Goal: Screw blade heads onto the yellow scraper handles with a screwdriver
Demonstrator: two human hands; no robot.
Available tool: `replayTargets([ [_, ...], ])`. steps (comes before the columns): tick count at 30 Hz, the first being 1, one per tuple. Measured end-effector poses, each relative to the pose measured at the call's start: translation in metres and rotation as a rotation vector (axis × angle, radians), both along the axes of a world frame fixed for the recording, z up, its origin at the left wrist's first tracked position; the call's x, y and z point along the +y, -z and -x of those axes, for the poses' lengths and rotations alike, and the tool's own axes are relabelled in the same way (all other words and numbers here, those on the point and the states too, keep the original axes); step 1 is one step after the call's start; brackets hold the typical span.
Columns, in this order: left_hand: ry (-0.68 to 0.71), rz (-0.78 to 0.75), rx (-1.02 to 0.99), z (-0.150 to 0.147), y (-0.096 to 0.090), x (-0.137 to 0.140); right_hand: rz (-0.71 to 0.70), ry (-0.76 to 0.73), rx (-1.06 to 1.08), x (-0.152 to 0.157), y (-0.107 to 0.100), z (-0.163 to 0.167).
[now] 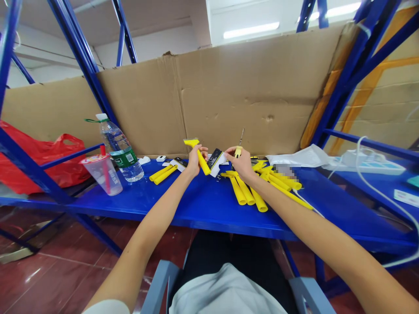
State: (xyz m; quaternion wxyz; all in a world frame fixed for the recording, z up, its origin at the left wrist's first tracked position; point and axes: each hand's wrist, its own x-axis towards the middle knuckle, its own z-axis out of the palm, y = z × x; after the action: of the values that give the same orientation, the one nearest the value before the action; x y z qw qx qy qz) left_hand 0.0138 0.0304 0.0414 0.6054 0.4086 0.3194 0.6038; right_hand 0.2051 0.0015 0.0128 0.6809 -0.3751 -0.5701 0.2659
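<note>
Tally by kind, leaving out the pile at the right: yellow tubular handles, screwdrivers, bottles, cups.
Yellow tubular handles: 3 (1 in left hand, 2 lying farther left)
Screwdriver: 1, in right hand
Bottle: 1
Cup: 1
Total: 6

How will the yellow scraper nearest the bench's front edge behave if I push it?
The yellow scraper is probably light, since its handle end looks hollow. It should feel stiff, having a straight, tubular handle. It may nudge the neighbouring yellow scrapers, lying close by.

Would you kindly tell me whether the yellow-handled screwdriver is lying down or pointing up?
Pointing up: the yellow-handled screwdriver is in the right hand, its thin shaft rising above the hand, in front of the cardboard.
</note>
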Motion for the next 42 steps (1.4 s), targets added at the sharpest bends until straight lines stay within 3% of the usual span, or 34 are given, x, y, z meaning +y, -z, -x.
replayTargets([
  [7,0.192,0.016,0.163,-0.013,0.01,-0.006,-0.028,0.126,0.117,0.008,-0.005,-0.011],
  [15,0.178,-0.024,0.225,-0.02,0.014,-0.011,-0.021,0.179,0.064,0.014,-0.001,-0.019],
  [24,0.233,-0.056,0.213,-0.025,0.017,-0.016,0.013,0.135,0.094,0.011,-0.001,-0.015],
  [34,0.212,-0.077,0.261,-0.028,0.019,-0.017,0.072,0.094,-0.013,0.012,0.003,-0.013],
  [42,0.07,-0.101,0.228,-0.027,0.021,-0.013,0.142,-0.025,-0.138,0.007,0.006,-0.004],
])
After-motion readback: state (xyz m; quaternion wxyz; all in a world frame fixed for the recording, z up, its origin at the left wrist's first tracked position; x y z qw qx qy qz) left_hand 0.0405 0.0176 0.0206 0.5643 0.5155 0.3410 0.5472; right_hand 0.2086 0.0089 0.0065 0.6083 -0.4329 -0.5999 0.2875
